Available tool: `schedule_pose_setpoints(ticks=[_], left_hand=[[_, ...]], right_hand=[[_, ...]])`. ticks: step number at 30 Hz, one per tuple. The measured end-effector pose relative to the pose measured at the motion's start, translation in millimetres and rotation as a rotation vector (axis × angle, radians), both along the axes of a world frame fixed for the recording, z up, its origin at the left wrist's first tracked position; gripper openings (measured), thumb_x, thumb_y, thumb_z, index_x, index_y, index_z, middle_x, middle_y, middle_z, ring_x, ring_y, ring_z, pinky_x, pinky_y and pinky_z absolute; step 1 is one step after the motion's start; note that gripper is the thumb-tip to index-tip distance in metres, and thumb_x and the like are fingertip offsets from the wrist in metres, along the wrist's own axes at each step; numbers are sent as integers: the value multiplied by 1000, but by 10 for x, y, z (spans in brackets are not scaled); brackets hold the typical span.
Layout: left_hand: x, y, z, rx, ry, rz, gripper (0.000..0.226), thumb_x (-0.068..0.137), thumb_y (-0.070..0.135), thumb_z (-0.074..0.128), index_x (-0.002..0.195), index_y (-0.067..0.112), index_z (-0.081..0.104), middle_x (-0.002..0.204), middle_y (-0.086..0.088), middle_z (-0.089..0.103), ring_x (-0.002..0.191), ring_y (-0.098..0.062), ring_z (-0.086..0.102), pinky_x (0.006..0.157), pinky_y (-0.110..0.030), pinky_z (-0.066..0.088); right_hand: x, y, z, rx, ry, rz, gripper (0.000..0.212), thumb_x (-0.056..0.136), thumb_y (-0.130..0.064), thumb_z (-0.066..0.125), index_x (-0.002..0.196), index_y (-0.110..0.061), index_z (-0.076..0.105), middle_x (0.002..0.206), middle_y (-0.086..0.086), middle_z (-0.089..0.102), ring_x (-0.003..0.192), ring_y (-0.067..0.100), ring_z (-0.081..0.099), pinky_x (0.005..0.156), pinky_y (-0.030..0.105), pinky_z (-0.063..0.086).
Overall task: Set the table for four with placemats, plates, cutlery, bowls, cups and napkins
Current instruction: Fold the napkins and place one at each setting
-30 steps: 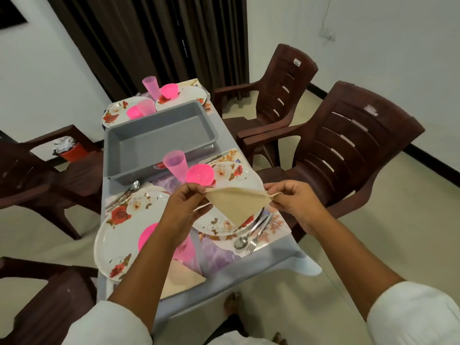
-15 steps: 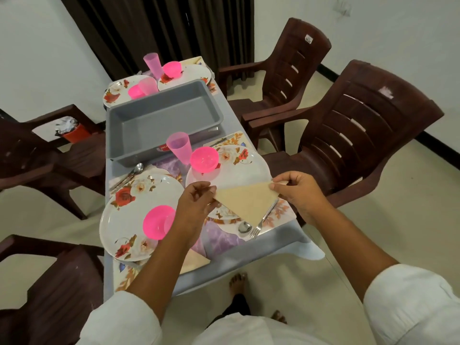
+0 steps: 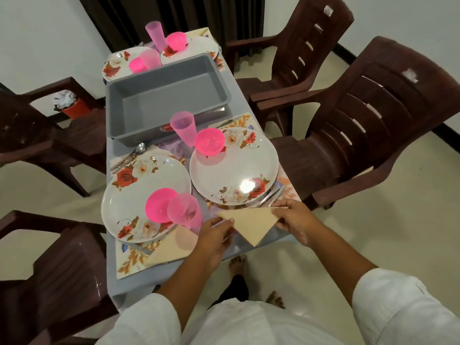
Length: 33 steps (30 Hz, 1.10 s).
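While a second ago the beige folded triangular paper napkin (image 3: 251, 224) was held up over the near right white floral plate (image 3: 234, 170), we now see it lowered to the near edge of the grey-clothed worktop (image 3: 240, 95), just in front of that plate and near its steel spoon and fork (image 3: 272, 194). The left grip (image 3: 216, 235) pinches the napkin's left corner and the right grip (image 3: 296, 220) pinches its right corner — neither has let go, and we cannot tell whether the napkin touches the cloth yet. We judge it is about to be laid at the near right setting; the near left setting already has its own beige napkin (image 3: 171, 247).

As for writing — the red label (image 3: 168, 127) on the grey plastic tub (image 3: 166, 95) and the white sticker (image 3: 328, 11) on the far brown plastic chair (image 3: 298, 58) are too small to read.
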<state>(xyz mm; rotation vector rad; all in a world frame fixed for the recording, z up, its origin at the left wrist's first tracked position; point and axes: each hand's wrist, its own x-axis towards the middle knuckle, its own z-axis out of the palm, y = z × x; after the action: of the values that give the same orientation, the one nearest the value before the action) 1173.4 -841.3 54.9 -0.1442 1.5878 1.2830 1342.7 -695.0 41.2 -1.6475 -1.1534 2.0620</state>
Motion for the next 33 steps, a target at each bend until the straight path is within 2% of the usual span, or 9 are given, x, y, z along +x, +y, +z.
schedule_pose_setpoints(ticks=[7,15,17,19,21,25,27,29,33], left_hand=[[34,-68,-158,-103,-12,3,15,97,1,60,110,4,67,110,-20,73,94,-28,69,63,-29,55],[33,116,63,46,-15,50,17,99,3,56,113,5,67,113,-15,73,105,-29,69,88,-43,60],[-1,265,202,97,0,44,17,99,5,57,114,8,65,108,-12,75,100,-27,72,85,-46,61],[-69,458,349,157,11,57,14,99,4,57,111,9,64,103,-10,76,91,-21,73,79,-39,61],[-174,688,490,199,39,83,13,99,3,57,106,10,64,104,-10,74,87,-19,71,84,-37,60],[-466,1174,682,259,87,81,19,99,5,56,115,10,63,117,-11,72,101,-25,69,64,-29,59],[-606,1422,740,300,82,103,22,99,4,57,120,10,62,116,-10,72,104,-25,70,71,-32,61],[-732,1658,737,290,95,122,21,99,5,57,119,11,62,113,-8,73,104,-24,71,81,-37,61],[-1044,2103,641,233,83,190,13,99,5,58,106,14,63,106,-6,75,97,-20,73,83,-37,61]], right_hand=[[23,-250,-168,-23,-24,25,17,94,-4,68,109,-9,64,116,13,66,109,28,65,85,35,62],[-21,-61,-66,68,43,-54,18,90,-5,71,107,-12,67,111,13,70,107,28,69,81,38,62],[-90,67,48,82,75,-97,20,89,-4,72,106,-13,67,110,14,71,101,28,71,78,38,61],[-192,221,150,80,133,-122,22,89,-4,72,108,-14,67,109,18,71,93,30,71,78,41,59],[-317,401,294,90,195,-170,25,90,-2,71,112,-13,64,107,18,70,87,29,69,75,40,59],[-660,789,585,20,375,-285,32,91,-5,72,121,-7,60,113,17,73,102,27,72,90,40,60],[-886,956,689,-46,444,-288,26,92,-8,72,116,-6,63,111,13,75,104,25,72,92,39,59],[-1097,1114,724,-61,425,-261,21,92,-9,72,112,-11,64,106,8,76,103,24,72,90,40,59],[-1535,1515,661,9,283,-230,17,95,-2,67,109,-11,63,111,10,74,99,23,73,76,34,62]])
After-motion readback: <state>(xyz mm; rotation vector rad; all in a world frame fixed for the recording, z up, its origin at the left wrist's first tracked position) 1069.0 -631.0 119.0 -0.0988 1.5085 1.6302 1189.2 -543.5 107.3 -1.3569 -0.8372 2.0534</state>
